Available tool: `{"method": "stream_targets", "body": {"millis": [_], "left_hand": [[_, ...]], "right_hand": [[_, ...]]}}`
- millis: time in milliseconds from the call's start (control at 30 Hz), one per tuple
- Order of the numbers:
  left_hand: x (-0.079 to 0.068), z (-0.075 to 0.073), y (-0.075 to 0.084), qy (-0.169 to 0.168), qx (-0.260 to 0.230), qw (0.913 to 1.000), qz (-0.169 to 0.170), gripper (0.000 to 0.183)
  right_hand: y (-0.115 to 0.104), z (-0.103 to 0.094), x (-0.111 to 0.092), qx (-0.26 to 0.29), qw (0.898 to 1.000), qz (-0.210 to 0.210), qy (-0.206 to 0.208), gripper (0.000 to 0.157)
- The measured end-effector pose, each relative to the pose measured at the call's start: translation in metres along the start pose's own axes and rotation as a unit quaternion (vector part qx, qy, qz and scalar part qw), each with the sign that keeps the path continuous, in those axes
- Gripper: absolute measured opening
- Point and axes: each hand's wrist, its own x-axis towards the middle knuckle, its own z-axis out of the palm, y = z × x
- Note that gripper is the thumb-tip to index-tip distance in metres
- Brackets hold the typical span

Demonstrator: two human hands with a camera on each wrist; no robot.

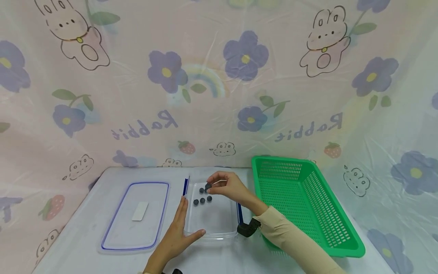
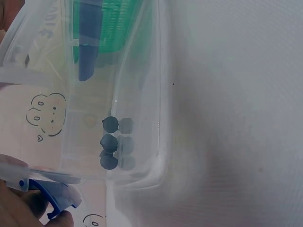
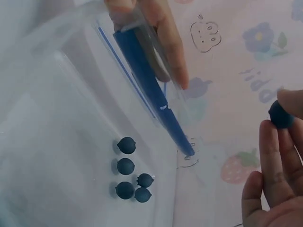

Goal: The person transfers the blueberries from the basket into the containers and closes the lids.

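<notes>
My right hand [image 1: 227,187] pinches a dark blueberry [image 3: 281,115] between thumb and fingertips, over the far part of a clear plastic container [image 1: 219,220]. Inside the container lie several more blueberries [image 3: 126,166], one line of them with others just beyond it. Along the container's left wall rests my left hand [image 1: 176,232], its fingers straight beside the blue latch [image 3: 142,71] and its thumb spread toward the near rim. Another blue latch [image 1: 240,213] hangs on the right side, close to my right wrist.
A clear lid [image 1: 119,236] with a blue seal lies to the left, with a small white rectangle [image 1: 140,211] on it. At the right stands a green perforated basket [image 1: 291,213], partly behind my right forearm. A patterned curtain [image 1: 212,95] hangs behind the white table [image 1: 82,213].
</notes>
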Motion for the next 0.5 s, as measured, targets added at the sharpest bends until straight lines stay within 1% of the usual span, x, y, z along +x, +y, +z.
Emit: {"method": "stream_targets", "body": {"millis": [100,300,500], "left_hand": [[0.0,0.0,0.0,0.001,0.002,1.0,0.0,0.112],[0.0,0.0,-0.001,0.001,0.002,1.0,0.003,0.111],[0.0,0.0,-0.001,0.003,0.0,1.0,0.009,0.11]], "right_hand": [[0.005,0.005,0.011,-0.015,1.0,0.007,0.016,0.026],[0.014,0.014,0.029,-0.029,0.998,0.04,0.045,0.023],[0.026,0.024,0.045,-0.085,0.994,0.04,0.06,0.019]]}}
